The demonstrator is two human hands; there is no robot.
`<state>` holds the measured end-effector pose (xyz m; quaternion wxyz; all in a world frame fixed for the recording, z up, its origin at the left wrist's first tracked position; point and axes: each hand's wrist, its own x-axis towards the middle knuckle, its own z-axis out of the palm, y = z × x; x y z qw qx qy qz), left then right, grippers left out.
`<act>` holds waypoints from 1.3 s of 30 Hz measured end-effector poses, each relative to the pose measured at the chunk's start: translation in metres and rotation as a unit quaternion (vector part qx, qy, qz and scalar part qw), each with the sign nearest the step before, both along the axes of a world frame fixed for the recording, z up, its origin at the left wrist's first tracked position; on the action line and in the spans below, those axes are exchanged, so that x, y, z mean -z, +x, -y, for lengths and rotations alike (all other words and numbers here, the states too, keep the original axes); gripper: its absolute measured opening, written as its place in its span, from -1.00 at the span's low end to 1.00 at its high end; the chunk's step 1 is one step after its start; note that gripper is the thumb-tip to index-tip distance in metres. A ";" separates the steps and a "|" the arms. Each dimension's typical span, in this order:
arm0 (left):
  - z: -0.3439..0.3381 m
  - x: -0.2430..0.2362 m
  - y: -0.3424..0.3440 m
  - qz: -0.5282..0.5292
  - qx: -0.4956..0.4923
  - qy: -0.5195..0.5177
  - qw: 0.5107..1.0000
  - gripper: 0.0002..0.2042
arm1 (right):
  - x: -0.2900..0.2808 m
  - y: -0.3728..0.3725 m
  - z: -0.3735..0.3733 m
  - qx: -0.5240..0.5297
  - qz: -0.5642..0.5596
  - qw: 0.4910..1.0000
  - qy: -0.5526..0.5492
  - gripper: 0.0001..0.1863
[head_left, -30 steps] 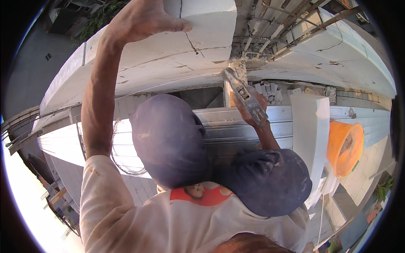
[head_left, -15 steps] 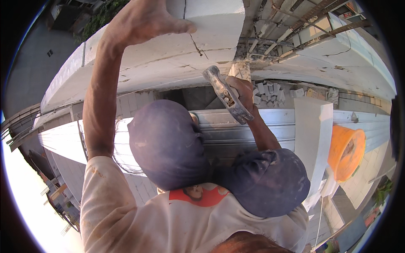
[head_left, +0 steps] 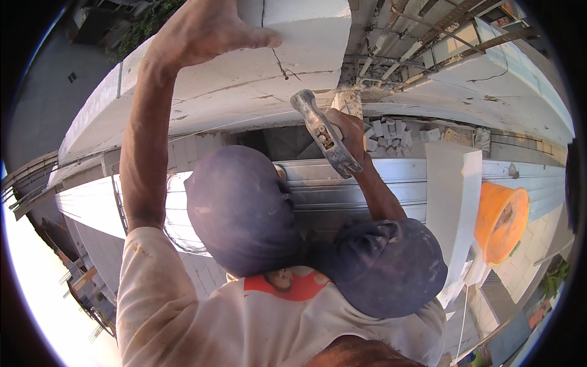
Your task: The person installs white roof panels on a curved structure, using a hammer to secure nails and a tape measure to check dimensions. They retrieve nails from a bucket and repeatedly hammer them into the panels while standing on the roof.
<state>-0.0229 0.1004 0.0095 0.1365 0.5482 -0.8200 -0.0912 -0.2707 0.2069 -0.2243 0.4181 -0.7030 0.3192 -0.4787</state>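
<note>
My left hand (head_left: 199,33) lies against a large white block (head_left: 306,37) on top of the wall, its thumb stretched out over the near side. The ends of its other fingers fall outside the picture. A worn grey metal hammer (head_left: 323,131) is in my right hand (head_left: 350,130), fingers wrapped round its handle. Its head is held slightly tilted in front of the wall, apart from the block. Most of the handle is hidden behind the head and hand. Down the block's side runs a thin dark line, perhaps a crack or wire (head_left: 280,64).
Under me are ribbed metal planks (head_left: 367,174). A standing white block (head_left: 451,202) and an orange bucket (head_left: 504,220) are on the right. Rusty bars (head_left: 446,27) cross the gap at upper right; broken block pieces (head_left: 391,134) lie below. A taut string (head_left: 214,127) runs along the wall.
The hammer and my right hand have shifted slightly up and left. My left hand remains against the block, its edge showing slightly farther left.
</note>
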 end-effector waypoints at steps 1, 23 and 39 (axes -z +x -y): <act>0.000 0.000 -0.001 -0.004 0.006 -0.002 1.000 0.33 | 0.003 0.001 0.001 -0.001 -0.033 0.999 0.034 -0.68; 0.000 0.000 0.001 0.005 -0.008 -0.006 1.000 0.32 | 0.001 0.009 0.003 0.012 -0.043 0.998 0.045 -0.72; 0.003 0.000 -0.002 -0.009 -0.002 -0.001 1.000 0.29 | 0.043 0.008 0.020 -0.013 -0.058 0.997 -0.044 -0.66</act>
